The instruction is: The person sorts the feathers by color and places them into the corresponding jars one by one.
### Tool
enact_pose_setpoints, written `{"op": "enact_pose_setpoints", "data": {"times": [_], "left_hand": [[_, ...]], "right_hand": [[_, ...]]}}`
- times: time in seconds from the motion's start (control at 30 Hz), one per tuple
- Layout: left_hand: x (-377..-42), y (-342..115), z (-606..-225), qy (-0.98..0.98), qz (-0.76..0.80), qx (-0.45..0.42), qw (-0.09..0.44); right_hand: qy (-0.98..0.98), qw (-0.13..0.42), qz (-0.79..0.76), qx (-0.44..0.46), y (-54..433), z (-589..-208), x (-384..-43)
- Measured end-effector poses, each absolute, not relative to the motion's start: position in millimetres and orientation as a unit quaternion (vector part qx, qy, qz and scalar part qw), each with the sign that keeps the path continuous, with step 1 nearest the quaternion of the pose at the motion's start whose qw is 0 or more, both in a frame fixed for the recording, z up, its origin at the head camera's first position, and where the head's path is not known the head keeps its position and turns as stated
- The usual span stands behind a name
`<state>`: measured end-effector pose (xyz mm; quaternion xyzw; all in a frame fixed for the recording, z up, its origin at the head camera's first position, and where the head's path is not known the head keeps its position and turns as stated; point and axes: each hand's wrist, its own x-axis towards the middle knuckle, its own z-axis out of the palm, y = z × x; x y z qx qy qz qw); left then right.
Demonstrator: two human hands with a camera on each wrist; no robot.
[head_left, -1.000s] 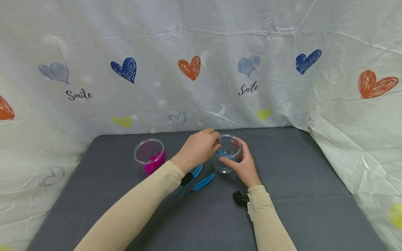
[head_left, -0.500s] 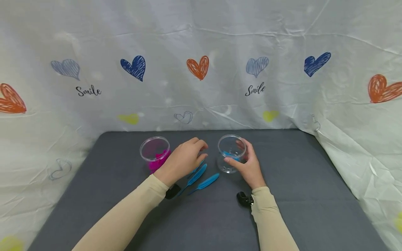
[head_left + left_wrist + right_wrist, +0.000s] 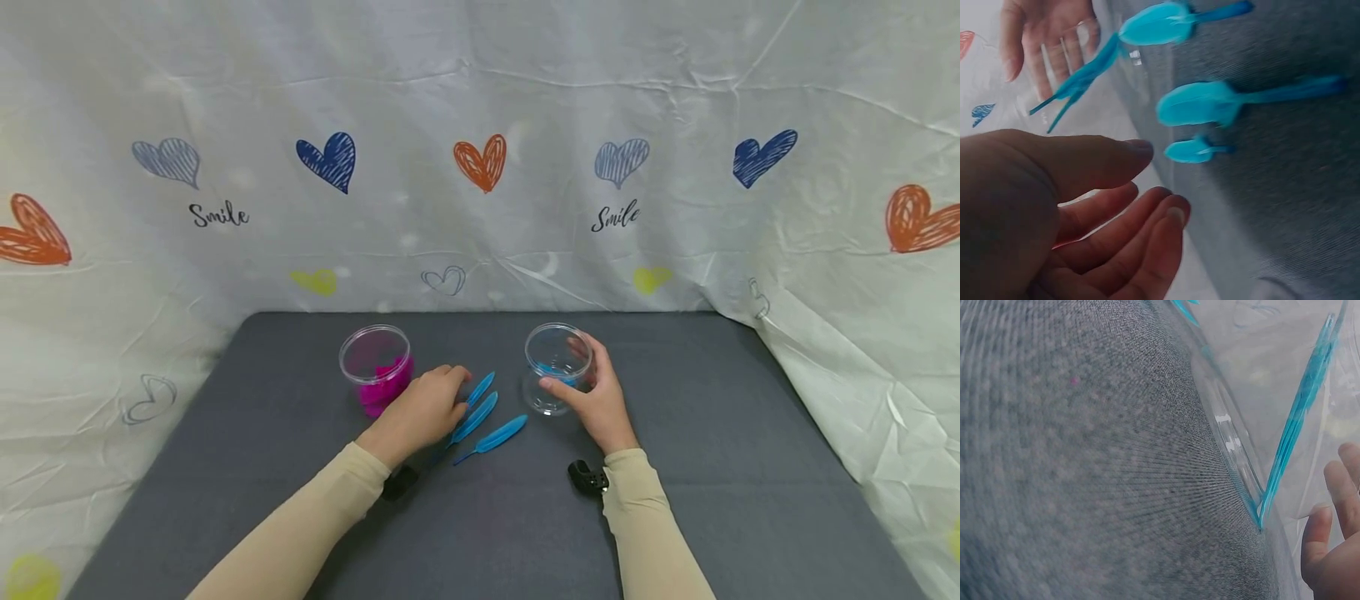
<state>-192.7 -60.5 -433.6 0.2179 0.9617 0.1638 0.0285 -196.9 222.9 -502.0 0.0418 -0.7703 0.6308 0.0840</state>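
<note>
My right hand (image 3: 596, 400) holds a clear round jar (image 3: 536, 395) from its right side, with fingers and thumb around the wall. Blue feathers (image 3: 1297, 415) lean inside this jar, as the right wrist view shows. My left hand (image 3: 422, 410) hovers over the table just left of three loose blue feathers, its thumb and fingers apart with nothing between them. Of these feathers, one (image 3: 482, 387) lies farthest back, a second (image 3: 477, 415) is closest to the left fingers, and a third (image 3: 502, 434) lies nearer the right hand.
Behind the left hand stands a second clear jar (image 3: 345, 363) with bright pink contents (image 3: 386, 388), partly hidden by that hand. Dark grey cloth (image 3: 697, 417) covers the table. A pale curtain (image 3: 540, 242) printed with hearts hangs along the back and sides.
My left hand has left the rim of the right jar and moved left and down to the loose feathers. My right hand keeps its hold on the jar.
</note>
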Motion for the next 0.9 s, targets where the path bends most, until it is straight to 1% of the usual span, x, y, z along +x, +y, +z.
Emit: {"op": "enact_pose_setpoints", "data": {"times": [0.17, 0.9], "left_hand": [[-192.4, -64.1, -444.7, 0.964, 0.164, 0.203, 0.049], [-201.8, -68.3, -463.3, 0.97, 0.151, 0.187, 0.04]], "right_hand": [[-0.775, 0.083, 0.626, 0.037, 222.6, -502.7, -197.1], [-0.774, 0.082, 0.627, 0.037, 222.8, -500.1, -196.0]]}}
